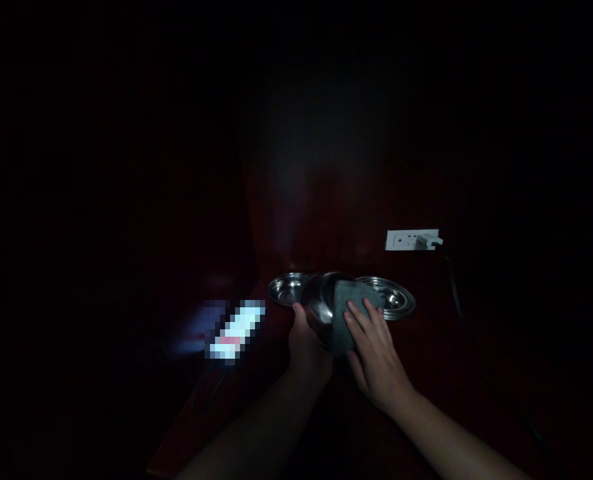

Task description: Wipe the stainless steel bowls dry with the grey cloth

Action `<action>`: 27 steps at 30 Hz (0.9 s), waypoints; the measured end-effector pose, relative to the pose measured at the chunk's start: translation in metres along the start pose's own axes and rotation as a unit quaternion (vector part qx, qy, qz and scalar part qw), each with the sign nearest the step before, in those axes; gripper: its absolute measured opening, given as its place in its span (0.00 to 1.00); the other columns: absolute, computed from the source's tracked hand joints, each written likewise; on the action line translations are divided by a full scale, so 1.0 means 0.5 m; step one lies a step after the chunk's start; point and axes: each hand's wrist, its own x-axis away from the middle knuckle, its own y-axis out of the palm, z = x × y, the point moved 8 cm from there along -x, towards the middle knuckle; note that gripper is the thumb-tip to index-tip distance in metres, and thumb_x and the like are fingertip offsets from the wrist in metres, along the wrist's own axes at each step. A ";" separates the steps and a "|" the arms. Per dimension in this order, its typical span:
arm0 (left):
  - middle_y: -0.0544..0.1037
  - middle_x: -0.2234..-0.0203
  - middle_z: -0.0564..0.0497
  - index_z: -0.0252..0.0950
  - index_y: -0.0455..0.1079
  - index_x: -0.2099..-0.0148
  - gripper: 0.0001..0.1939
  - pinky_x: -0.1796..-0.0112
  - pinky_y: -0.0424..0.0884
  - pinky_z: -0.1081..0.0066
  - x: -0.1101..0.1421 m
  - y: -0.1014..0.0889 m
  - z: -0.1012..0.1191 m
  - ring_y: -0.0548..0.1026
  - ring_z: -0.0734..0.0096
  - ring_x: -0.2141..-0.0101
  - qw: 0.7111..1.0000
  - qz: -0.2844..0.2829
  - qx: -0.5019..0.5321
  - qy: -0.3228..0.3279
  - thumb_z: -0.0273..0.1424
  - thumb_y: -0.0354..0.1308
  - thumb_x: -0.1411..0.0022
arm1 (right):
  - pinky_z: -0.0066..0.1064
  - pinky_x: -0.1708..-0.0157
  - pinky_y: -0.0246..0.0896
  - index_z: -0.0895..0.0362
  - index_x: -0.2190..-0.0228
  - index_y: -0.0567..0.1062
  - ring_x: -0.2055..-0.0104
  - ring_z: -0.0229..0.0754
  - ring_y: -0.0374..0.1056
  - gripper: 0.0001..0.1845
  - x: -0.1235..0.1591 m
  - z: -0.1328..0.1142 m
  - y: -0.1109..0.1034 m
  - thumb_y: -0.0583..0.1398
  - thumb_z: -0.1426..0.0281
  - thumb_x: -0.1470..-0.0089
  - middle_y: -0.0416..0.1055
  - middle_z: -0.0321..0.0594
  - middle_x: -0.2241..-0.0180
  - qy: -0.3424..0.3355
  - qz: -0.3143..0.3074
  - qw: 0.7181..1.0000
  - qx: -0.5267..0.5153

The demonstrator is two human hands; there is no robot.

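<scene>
dark room; left hand grips metal vessel, right hand presses cloth.

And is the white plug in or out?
It looks in: the white plug sits against the right side of the socket plate, and a dark cord trails below.

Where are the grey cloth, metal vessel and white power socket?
Grey cloth [343, 310]: head view, left part of its surface.
Metal vessel [318, 305]: head view, its shiny curved side.
White power socket [401, 241]: head view, left half of its plate.
</scene>
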 end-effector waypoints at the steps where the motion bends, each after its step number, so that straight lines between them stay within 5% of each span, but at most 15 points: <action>1: 0.79 0.61 0.41 0.29 0.72 0.56 0.26 0.57 0.72 0.66 0.010 0.008 0.002 0.77 0.61 0.60 0.999 -0.028 -0.039 0.007 0.46 0.46 0.38 | 0.61 0.42 0.45 0.56 0.37 0.40 0.34 0.56 0.36 0.40 0.000 -0.005 0.000 0.53 0.78 0.47 0.44 0.47 0.36 -0.013 -0.001 1.000 -0.001; 5: 0.79 0.62 0.42 0.30 0.73 0.57 0.30 0.59 0.69 0.67 0.045 0.017 0.017 0.75 0.62 0.61 0.969 -0.094 -0.206 0.093 0.51 0.42 0.39 | 0.57 0.43 0.52 0.58 0.37 0.38 0.34 0.56 0.37 0.42 0.003 -0.014 -0.009 0.52 0.79 0.48 0.35 0.49 0.34 -0.019 0.028 0.999 -0.023; 8: 0.79 0.67 0.44 0.32 0.74 0.67 0.26 0.62 0.68 0.70 0.055 -0.010 0.019 0.74 0.63 0.65 0.937 -0.047 -0.309 0.159 0.50 0.47 0.41 | 0.58 0.45 0.52 0.58 0.37 0.36 0.34 0.59 0.36 0.43 0.006 -0.012 -0.019 0.51 0.79 0.50 0.31 0.50 0.34 0.001 0.059 0.997 -0.048; 12: 0.77 0.72 0.48 0.36 0.73 0.70 0.12 0.66 0.68 0.71 0.046 -0.031 -0.009 0.72 0.66 0.69 0.939 -0.088 -0.265 0.200 0.39 0.58 0.44 | 0.62 0.45 0.48 0.58 0.37 0.38 0.34 0.63 0.33 0.42 0.000 -0.006 -0.041 0.52 0.74 0.50 0.30 0.51 0.34 0.015 0.079 0.994 -0.077; 16: 0.77 0.71 0.47 0.38 0.75 0.70 0.04 0.62 0.67 0.69 0.045 -0.036 -0.018 0.71 0.64 0.68 0.915 -0.165 -0.254 0.266 0.32 0.61 0.46 | 0.65 0.44 0.41 0.55 0.40 0.51 0.35 0.65 0.38 0.36 -0.006 0.008 -0.086 0.53 0.67 0.50 0.42 0.47 0.36 0.011 0.146 0.984 -0.103; 20: 0.70 0.84 0.49 0.37 0.72 0.79 0.18 0.70 0.64 0.68 0.081 0.013 -0.024 0.64 0.70 0.80 0.812 -0.315 -0.365 0.329 0.37 0.53 0.40 | 0.60 0.43 0.44 0.54 0.44 0.59 0.38 0.60 0.48 0.28 -0.003 0.042 -0.113 0.50 0.61 0.46 0.54 0.48 0.41 0.050 0.194 0.964 -0.174; 23: 0.72 0.81 0.46 0.35 0.74 0.74 0.26 0.73 0.61 0.69 0.108 0.040 -0.023 0.66 0.70 0.79 0.739 -0.371 -0.439 0.352 0.41 0.41 0.35 | 0.55 0.42 0.45 0.56 0.45 0.60 0.40 0.57 0.51 0.28 0.001 0.070 -0.106 0.48 0.57 0.44 0.56 0.49 0.42 0.104 0.208 0.942 -0.244; 27: 0.75 0.76 0.43 0.35 0.76 0.65 0.29 0.70 0.63 0.69 0.123 0.051 -0.020 0.71 0.66 0.75 0.721 -0.405 -0.442 0.348 0.45 0.38 0.35 | 0.51 0.42 0.47 0.56 0.45 0.60 0.41 0.54 0.54 0.29 0.016 0.110 -0.076 0.49 0.55 0.44 0.58 0.48 0.44 0.180 0.236 0.892 -0.342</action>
